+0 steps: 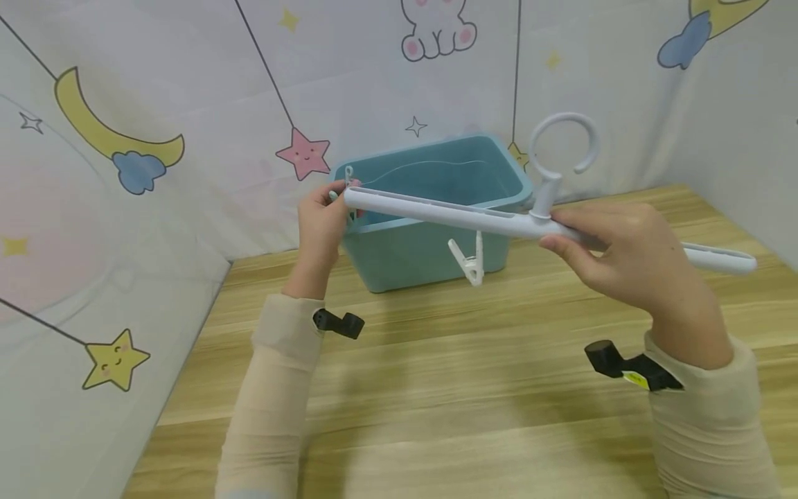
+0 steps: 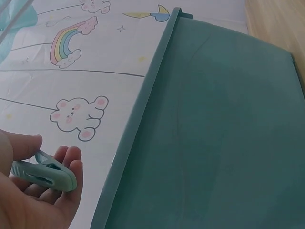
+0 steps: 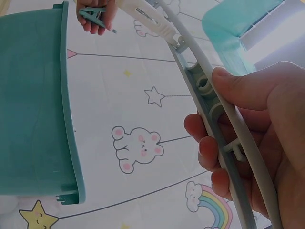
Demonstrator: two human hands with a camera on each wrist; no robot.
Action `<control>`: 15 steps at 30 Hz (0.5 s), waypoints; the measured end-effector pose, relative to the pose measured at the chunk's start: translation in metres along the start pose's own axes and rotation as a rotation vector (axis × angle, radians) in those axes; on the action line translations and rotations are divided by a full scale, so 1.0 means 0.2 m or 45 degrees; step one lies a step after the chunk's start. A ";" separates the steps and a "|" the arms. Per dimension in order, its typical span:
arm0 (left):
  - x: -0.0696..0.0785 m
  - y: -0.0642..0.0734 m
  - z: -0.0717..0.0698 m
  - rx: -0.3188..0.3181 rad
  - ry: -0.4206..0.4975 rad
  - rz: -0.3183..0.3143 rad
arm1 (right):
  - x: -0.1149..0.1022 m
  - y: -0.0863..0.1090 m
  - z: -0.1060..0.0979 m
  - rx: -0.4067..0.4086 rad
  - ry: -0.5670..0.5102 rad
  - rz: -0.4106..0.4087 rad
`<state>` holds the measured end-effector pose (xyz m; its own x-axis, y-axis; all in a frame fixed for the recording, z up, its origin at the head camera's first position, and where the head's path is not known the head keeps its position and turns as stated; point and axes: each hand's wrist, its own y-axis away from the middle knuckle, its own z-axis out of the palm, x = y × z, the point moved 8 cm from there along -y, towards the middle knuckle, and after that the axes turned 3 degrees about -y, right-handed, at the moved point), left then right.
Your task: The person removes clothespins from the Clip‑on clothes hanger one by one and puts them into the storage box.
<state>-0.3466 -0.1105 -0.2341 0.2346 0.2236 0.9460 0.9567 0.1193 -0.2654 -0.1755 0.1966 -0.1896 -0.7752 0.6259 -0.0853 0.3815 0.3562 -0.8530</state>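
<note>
My right hand (image 1: 636,249) grips a white plastic hanger (image 1: 436,212) near its middle, beside the round hook (image 1: 564,142). The bar slants across the view, its left end higher. Below it hangs a white clothespin (image 1: 470,260), seen close up in the right wrist view (image 3: 147,19). Near the bar's left end, my left hand (image 1: 321,222) pinches a green clothespin (image 2: 47,174) between thumb and fingers. In the head view the hanger's end partly hides those fingertips.
A blue-green plastic bin (image 1: 430,256) stands on the wood-grain table (image 1: 474,388) behind the hanger, its open top facing up. A thin pale line crosses the bin's opening. Cloth (image 1: 374,76) printed with stars and moons hangs behind and at the sides.
</note>
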 end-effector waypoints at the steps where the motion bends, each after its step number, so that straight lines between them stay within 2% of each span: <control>1: 0.00 -0.01 0.00 -0.001 0.002 0.001 | 0.00 0.00 0.00 -0.013 0.005 0.002; 9: -0.04 -0.07 0.03 -0.036 -0.050 0.081 | -0.01 -0.01 0.01 -0.072 0.017 0.008; 15: -0.07 -0.09 0.05 -0.095 -0.105 0.088 | 0.00 0.00 0.02 -0.103 0.026 0.014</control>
<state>-0.3680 -0.1054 -0.2443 0.2888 0.3077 0.9066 0.9495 0.0289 -0.3123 -0.1778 0.1949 -0.1914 -0.7608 0.6436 -0.0835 0.4300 0.4036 -0.8076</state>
